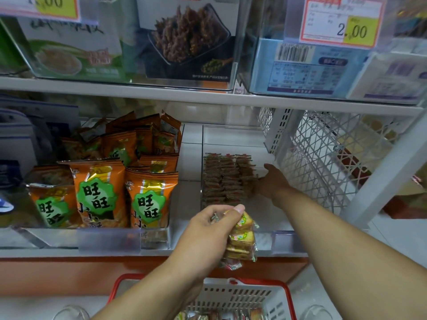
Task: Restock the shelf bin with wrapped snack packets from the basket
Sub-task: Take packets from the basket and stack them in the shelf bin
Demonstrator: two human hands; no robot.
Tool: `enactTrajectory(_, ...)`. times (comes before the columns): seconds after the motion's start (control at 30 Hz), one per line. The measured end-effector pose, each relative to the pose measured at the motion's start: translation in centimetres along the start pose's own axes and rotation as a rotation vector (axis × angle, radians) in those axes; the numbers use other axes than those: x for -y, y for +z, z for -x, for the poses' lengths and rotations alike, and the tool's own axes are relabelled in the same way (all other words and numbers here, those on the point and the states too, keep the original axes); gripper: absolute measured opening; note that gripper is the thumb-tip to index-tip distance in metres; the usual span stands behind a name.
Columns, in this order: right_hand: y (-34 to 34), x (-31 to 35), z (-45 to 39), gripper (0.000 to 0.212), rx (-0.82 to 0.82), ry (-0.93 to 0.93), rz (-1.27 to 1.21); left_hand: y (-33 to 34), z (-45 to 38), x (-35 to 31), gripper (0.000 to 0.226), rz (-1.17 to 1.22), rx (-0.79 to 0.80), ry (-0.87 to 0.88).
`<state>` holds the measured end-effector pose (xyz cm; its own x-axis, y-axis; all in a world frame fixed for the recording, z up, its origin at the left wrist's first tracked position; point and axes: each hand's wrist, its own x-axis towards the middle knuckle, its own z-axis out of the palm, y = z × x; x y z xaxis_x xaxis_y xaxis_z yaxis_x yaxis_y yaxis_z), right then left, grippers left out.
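The left hand (pixel 208 229) is curled around a stack of packets (pixel 241 241), holding it in front of the shelf, above the basket (pixel 286 294). More packets lie in the basket. The right hand (pixel 271 183) reaches into the clear bin (pixel 233 135), its fingers against the rows of packets (pixel 225 179) there; I cannot tell if it grips any. Orange bags (pixel 99 192) sit in the next bin to the left.
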<state>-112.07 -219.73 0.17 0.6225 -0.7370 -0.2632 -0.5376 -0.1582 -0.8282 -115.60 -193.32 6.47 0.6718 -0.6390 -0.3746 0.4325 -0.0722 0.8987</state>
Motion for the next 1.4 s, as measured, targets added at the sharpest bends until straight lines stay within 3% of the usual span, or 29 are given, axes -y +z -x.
enactTrajectory(0.33,-0.5,0.6,0.5,0.047,-0.024,0.011,-0.02,-0.1,0.0,0.2,0.03,-0.031,-0.002,-0.006)
enactTrajectory(0.63,0.2,2.2,1.1,0.06,-0.06,-0.023,-0.081,0.0,0.0,0.2,0.03,-0.037,-0.007,-0.001)
enactTrajectory(0.87,0.1,1.1,0.7,0.015,-0.15,0.044,-0.209,-0.2,0.0,0.2,0.031,-0.04,0.019,0.0)
enactTrajectory(1.0,0.2,1.2,0.7,0.035,-0.24,-0.047,-0.234,-0.4,-0.2,0.4,0.03,-0.061,0.037,-0.002)
enactTrajectory(1.1,0.7,1.4,0.8,0.045,-0.188,-0.09,-0.25,-0.3,-0.3,0.5,0.029,-0.063,0.042,-0.003)
enactTrajectory(1.23,0.5,1.6,-0.4,0.042,-0.197,0.031,-0.272,-0.4,-0.3,0.6,0.029,-0.068,0.051,-0.005)
enactTrajectory(1.4,0.2,1.7,-0.4,0.034,-0.04,0.115,-0.349,-0.6,-0.2,0.7,0.029,-0.094,0.052,-0.004)
